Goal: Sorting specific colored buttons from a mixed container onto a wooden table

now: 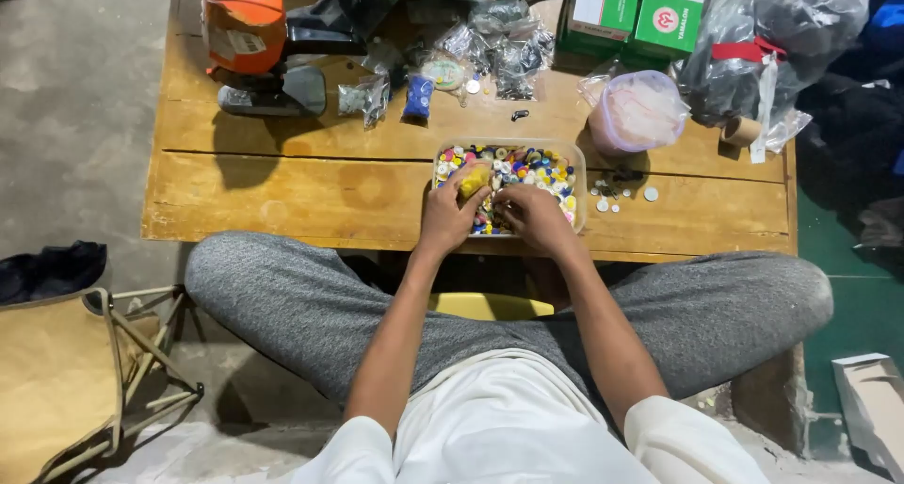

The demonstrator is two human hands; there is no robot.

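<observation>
The tray (579,178) of coloured buttons (527,169) stands at the near edge of the bench (311,187), a little right of the middle. The left hand (450,216) is inside it at the left end, its grip closed around a yellow piece (474,179). The right hand (535,213) lies over the buttons at the near side with fingers curled; I cannot tell if it holds anything. A few loose discs (621,194) lie just beside the tray, to the right. An orange machine (247,32) stands near the far left corner.

Two green-and-white cartons (640,13) top centre-right; clear bag of pale pink stuff (637,112) below them; small clear packets (499,46) top centre; small blue packet (418,98); white label (247,43) on the orange machine, top left.
</observation>
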